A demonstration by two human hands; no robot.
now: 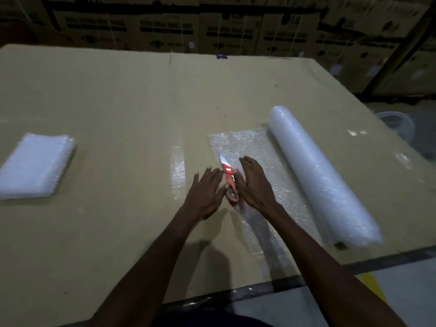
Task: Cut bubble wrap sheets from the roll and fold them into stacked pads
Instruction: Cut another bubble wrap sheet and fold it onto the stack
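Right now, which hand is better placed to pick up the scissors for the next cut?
Right hand, likely. Its open fingers already lie along the red-handled scissors on the unrolled bubble wrap, roll side. The left hand lies flat beside the handles, free to steady the sheet.

Two bare forearms, sleeveless to the frame edge (no gloves, no jewellery).

Dim overhead light, dark backdrop, soft shadows under both arms, motion blur, wide-angle bending at edges.
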